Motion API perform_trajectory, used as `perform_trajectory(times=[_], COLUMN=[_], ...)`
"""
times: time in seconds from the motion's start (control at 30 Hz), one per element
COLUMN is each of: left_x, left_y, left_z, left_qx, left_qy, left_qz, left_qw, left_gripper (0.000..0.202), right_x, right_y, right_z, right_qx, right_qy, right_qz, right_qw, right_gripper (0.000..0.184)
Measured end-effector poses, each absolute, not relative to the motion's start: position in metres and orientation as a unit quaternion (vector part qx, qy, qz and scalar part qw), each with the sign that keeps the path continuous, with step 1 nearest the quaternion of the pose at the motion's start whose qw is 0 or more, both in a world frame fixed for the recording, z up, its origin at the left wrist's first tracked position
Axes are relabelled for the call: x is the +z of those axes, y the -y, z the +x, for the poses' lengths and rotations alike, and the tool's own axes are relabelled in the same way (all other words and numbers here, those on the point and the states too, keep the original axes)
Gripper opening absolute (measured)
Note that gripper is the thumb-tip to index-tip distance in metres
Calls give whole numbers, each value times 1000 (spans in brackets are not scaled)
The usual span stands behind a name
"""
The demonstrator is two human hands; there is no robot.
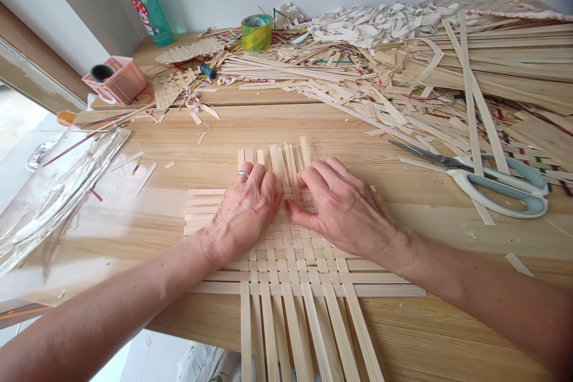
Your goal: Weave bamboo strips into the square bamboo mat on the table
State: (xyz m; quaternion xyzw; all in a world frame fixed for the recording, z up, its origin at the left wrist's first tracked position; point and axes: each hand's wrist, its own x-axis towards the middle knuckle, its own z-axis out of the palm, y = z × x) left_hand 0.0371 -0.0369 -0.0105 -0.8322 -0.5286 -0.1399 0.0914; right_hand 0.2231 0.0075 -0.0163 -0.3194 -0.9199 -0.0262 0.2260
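Note:
A woven mat of pale wooden strips lies on the table in front of me, its loose strip ends hanging over the near edge. My left hand, with a ring on one finger, rests on the far part of the weave, fingers curled down onto the strips. Just across from it, my right hand has its thumb and fingers closing on the strips at the same far row. Both sets of fingertips press near each other; the exact strip between them is partly hidden. More strip ends stick out beyond my hands and to the left.
Scissors lie at the right with strips across them. Piles of cut strips and white cord fill the back. A tape roll, a teal bottle and a pink basket stand at the back left.

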Motion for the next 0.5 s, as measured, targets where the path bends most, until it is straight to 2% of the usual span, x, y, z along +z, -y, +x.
perform_trajectory(times=[0.5], left_x=[-14], left_y=[37], left_z=[37], left_qx=[-133], left_qy=[530], left_qz=[-834], left_qw=[72], left_gripper=[14], right_x=[-17], right_y=[-7], right_z=[222], right_qx=[-13], right_qy=[921], right_qz=[-317], right_qw=[228], right_gripper=[16])
